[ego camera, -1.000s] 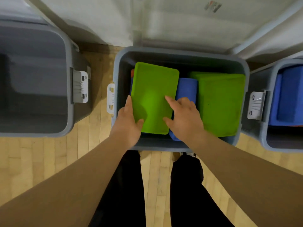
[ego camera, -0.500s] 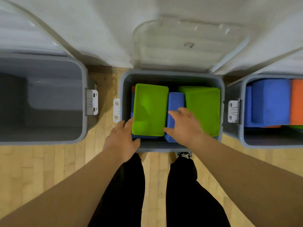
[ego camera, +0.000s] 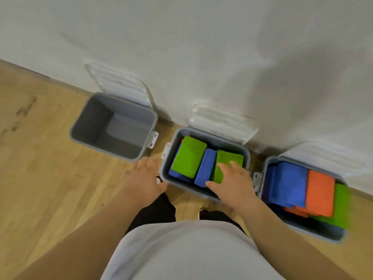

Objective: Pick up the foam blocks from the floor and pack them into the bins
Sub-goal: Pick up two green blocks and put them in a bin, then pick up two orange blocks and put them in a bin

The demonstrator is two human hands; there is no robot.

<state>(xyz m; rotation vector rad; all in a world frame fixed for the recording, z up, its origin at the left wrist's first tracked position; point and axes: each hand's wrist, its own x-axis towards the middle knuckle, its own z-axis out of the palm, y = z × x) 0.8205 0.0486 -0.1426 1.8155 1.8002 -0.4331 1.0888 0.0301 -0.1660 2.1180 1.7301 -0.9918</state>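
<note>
Three grey bins stand along the wall. The middle bin [ego camera: 205,132] holds a green foam block [ego camera: 188,156] lying on top, a blue block [ego camera: 205,167] and a second green block [ego camera: 230,158]. My left hand [ego camera: 144,178] hovers outside the bin's left front corner, fingers spread and holding nothing. My right hand [ego camera: 235,183] is over the bin's front right part, fingers straight above the second green block, holding nothing. The right bin [ego camera: 302,229] is filled with blue [ego camera: 288,184], orange [ego camera: 320,193] and green blocks. The left bin [ego camera: 113,126] holds no blocks.
Clear lids [ego camera: 224,122] lean against the white wall behind the bins. Wooden floor [ego camera: 40,168] stretches to the left. My legs and white shirt fill the bottom of the view. No loose blocks show on the floor.
Both hands have let go of the green block and drawn back from the middle bin. The view has risen and pulled away, showing all three bins.
</note>
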